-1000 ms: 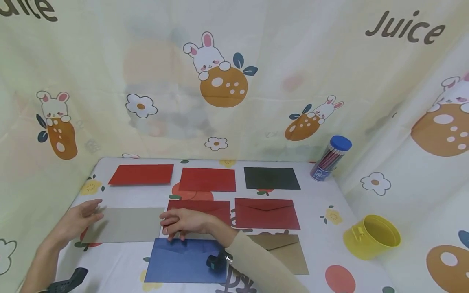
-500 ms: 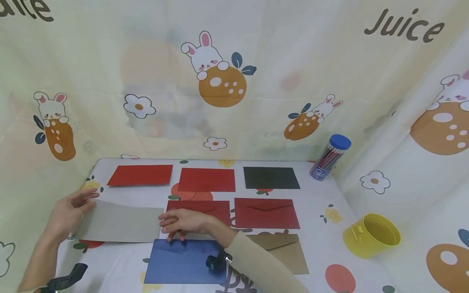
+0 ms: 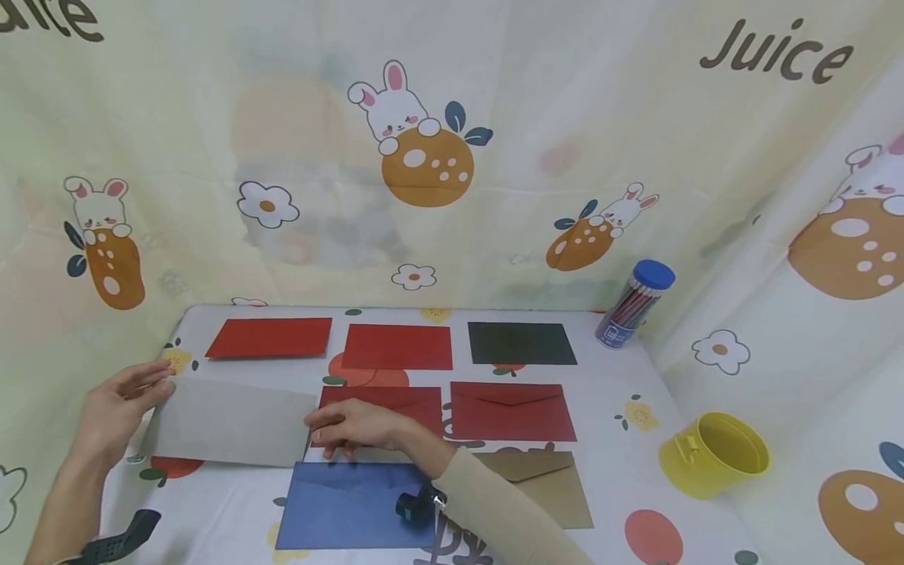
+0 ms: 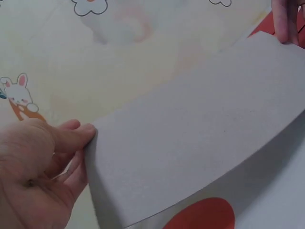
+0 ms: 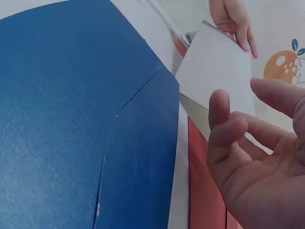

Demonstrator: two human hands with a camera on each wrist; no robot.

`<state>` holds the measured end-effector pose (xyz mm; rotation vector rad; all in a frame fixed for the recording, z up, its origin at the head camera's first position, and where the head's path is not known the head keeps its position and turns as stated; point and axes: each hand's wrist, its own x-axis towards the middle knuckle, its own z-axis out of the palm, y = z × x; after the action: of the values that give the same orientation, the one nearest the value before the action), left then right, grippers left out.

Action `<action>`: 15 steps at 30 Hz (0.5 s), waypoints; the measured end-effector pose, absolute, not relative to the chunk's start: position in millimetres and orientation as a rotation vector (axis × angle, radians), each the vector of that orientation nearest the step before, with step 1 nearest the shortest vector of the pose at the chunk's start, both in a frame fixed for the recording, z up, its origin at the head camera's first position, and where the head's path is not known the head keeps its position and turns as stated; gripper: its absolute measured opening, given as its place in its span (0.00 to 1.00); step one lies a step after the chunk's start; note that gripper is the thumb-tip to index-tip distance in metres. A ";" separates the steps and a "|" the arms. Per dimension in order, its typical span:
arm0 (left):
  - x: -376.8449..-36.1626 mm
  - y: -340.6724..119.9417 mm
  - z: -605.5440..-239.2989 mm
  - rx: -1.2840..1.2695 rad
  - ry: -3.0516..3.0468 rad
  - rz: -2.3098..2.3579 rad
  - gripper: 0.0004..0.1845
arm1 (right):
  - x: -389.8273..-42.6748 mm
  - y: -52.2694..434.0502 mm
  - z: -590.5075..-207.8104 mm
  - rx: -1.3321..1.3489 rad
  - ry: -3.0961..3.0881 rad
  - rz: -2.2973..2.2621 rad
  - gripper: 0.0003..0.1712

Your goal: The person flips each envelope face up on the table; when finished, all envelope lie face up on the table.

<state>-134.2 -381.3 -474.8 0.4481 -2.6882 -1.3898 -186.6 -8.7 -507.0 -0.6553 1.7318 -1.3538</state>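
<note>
1. the left hand (image 3: 116,400) pinches the left short edge of the grey envelope (image 3: 229,424), lifting that end off the table (image 3: 233,502); bare cloth lies left of it
2. the right hand (image 3: 353,428), fingers loosely spread and holding nothing, rests at its right end, beside the blue envelope (image 3: 349,506)
3. the grey envelope's long axis runs left-right; plain, matte, slightly bowed

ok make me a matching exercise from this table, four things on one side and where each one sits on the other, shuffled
Things:
1. grey envelope
2. blue envelope
3. black envelope
4. yellow tin

Places:
A. back row, right end
B. off to the right, beyond the envelopes
C. nearest row, below the right hand
D. left side, its edge gripped by the left hand

Pairs: 1-D, 2-C, 3-A, 4-B
</note>
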 end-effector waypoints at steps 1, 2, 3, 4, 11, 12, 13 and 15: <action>-134.1 -381.7 -474.5 0.470 -2.687 -1.392 0.36 | -186.8 -8.5 -507.4 -0.656 1.746 -1.359 0.27; -134.2 -382.2 -473.8 0.484 -2.684 -1.398 0.35 | -187.1 -8.2 -507.8 -0.652 1.764 -1.367 0.27; -134.2 -382.6 -473.2 0.499 -2.684 -1.397 0.34 | -187.6 -8.0 -508.0 -0.649 1.781 -1.378 0.26; -134.3 -383.0 -472.5 0.512 -2.683 -1.397 0.32 | -188.1 -7.8 -508.0 -0.645 1.800 -1.392 0.25; -134.6 -382.9 -466.3 0.612 -2.595 -1.491 0.24 | -192.7 -6.7 -505.3 -0.654 1.873 -1.502 0.20; -134.7 -382.7 -465.8 0.625 -2.586 -1.493 0.23 | -193.0 -6.6 -504.3 -0.656 1.887 -1.515 0.20; -134.8 -382.2 -465.3 0.636 -2.574 -1.501 0.22 | -193.2 -6.6 -503.2 -0.654 1.899 -1.532 0.20; -134.9 -381.7 -465.1 0.646 -2.560 -1.514 0.22 | -194.1 -6.6 -501.6 -0.642 1.922 -1.566 0.21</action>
<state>-134.9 -381.7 -465.1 0.6464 -2.5601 -1.5136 -194.1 -6.6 -501.6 -0.6423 1.9220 -1.5660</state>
